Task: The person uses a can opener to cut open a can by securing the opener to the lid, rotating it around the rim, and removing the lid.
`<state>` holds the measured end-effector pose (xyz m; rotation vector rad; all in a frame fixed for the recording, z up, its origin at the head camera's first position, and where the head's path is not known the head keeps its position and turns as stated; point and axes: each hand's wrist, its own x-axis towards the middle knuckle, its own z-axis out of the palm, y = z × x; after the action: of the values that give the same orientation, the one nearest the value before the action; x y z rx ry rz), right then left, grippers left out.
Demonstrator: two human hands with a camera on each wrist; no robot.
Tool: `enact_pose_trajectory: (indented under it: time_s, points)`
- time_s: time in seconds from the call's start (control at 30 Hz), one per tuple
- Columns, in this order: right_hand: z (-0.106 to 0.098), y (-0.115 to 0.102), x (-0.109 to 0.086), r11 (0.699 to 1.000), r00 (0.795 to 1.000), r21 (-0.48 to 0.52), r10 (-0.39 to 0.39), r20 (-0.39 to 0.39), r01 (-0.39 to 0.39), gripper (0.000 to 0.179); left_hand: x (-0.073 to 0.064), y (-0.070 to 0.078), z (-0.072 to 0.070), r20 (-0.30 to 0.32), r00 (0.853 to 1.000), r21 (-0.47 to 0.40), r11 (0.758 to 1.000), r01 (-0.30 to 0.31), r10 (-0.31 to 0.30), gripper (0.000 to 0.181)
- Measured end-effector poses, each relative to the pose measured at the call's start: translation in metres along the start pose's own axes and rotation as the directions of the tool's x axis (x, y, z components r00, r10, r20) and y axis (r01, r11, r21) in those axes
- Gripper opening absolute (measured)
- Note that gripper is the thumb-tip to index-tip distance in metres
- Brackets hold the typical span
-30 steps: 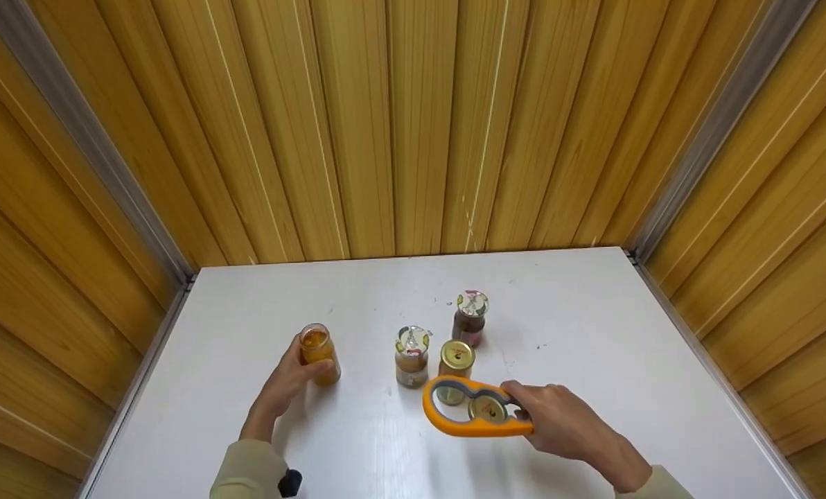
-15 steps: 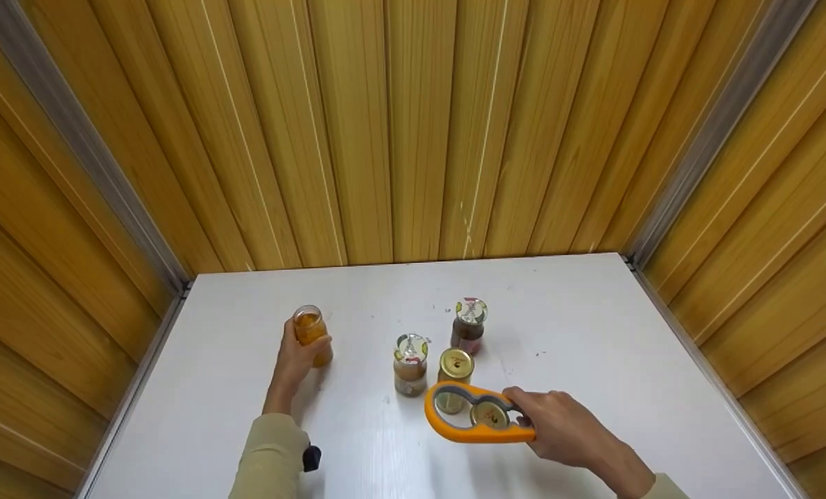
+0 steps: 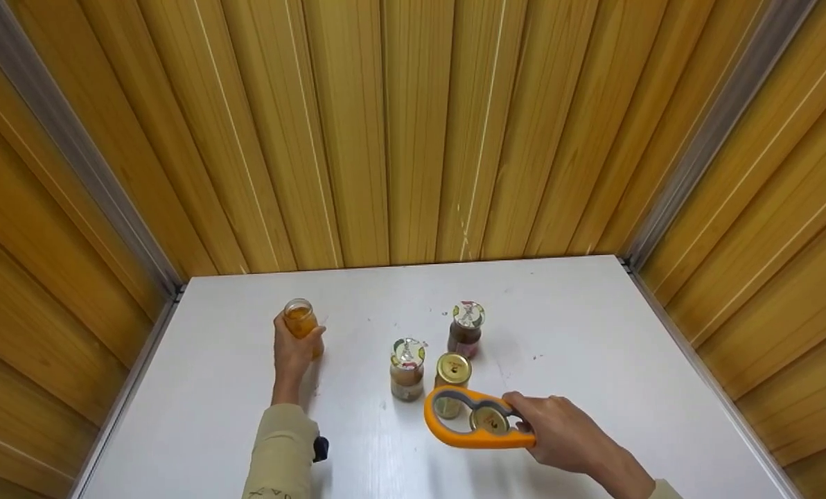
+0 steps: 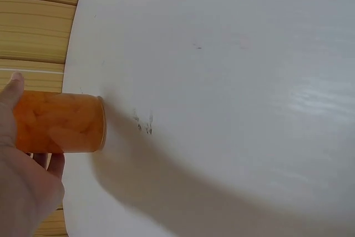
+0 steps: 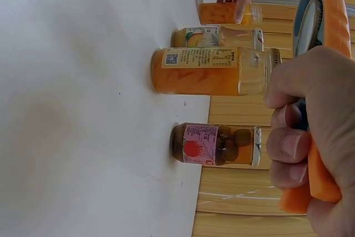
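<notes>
My left hand [image 3: 294, 353] grips an open glass jar [image 3: 301, 320] of orange fruit, upright at the table's left side. In the left wrist view the jar's base [image 4: 99, 123] is close over the white surface. My right hand [image 3: 558, 428] holds an orange-and-grey jar opener [image 3: 447, 435] by its handles, above the front of the table. Inside its smaller opening sits a gold lid [image 3: 489, 420]. Partly behind the opener stands a gold-lidded jar [image 3: 453, 369] of orange fruit; the right wrist view shows its label [image 5: 197, 58].
Close to the gold-lidded jar stand a jar with a patterned lid [image 3: 407, 371] and a dark-filled jar [image 3: 465, 333] with a pink label. Wood-patterned walls [image 3: 413, 138] rise at the back and sides of the white table [image 3: 579, 312].
My left hand has carried the open jar left and toward the back of the table. My right hand keeps its hold on the opener, nearly still. The head view has shifted slightly.
</notes>
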<state>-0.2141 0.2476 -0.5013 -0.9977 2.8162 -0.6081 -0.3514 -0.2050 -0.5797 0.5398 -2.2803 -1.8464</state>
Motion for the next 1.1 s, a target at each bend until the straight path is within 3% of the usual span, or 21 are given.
enact_pose_trajectory:
  time_s: [0.33,0.8,1.1]
  points:
    - [-0.001,0.001,-0.003,1.0,1.0,-0.005,-0.02,-0.023,0.02,0.049,0.002,0.003,0.005,-0.03,0.999,0.017,0.999,0.027,-0.027,0.087]
    - [-0.005,0.0,-0.003,0.999,0.999,-0.044,-0.025,-0.023,0.024,0.046,-0.001,0.007,0.001,-0.06,0.998,0.009,1.0,0.002,-0.002,0.086]
    - [-0.006,-0.001,-0.006,0.999,1.0,-0.042,-0.015,-0.024,0.014,0.047,-0.006,0.01,-0.002,0.016,0.999,0.133,0.99,0.045,-0.048,0.111]
